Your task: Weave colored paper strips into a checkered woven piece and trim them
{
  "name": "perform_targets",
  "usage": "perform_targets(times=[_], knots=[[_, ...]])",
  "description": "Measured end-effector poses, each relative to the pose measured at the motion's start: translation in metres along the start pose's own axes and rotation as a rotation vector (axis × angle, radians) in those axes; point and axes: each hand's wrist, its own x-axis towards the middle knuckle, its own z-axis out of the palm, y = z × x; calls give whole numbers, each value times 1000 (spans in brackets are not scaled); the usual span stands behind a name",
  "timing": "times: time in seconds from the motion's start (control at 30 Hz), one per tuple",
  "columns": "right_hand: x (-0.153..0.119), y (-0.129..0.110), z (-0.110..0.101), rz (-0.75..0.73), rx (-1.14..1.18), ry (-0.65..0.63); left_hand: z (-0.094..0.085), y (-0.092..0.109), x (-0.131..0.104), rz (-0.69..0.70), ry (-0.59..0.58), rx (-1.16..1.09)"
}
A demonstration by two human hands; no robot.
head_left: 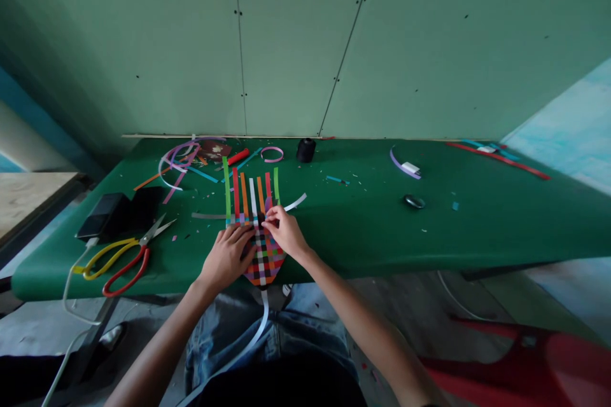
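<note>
A woven piece of coloured strips (264, 259) lies at the table's near edge, its checkered body tapering towards me. Loose green, red, orange and white strip ends fan out from its far side, and a white strip (265, 311) hangs from its near tip over my lap. My left hand (231, 251) rests flat on the weave's left part, fingers stretched out. Over the upper right part, my right hand (282, 227) has thumb and forefinger pinched together at the strips. What sits between those fingertips is too small to make out. A light strip (296, 202) sticks out sideways beyond the right hand.
Scissors (138, 248) with yellow and red handles lie left, beside a black box (104, 216) with a white cable. Behind are curled strips (179, 156), a red cylinder (238, 156) and a black spool (306, 150). A dark shiny oval object (413, 201) and red strip (501, 161) lie right.
</note>
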Motion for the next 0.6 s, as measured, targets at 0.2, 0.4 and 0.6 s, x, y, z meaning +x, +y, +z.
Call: perform_targets(times=[0.2,0.4,0.6], knots=[[0,1,3,-7,-74,-16,0,1,0,2,-3,0],[3,-8,0,20,-138,-71,2,0,0,6,3,-2],[14,-14,-16,34,-163,-261,3,-2,-1,9,10,-1]])
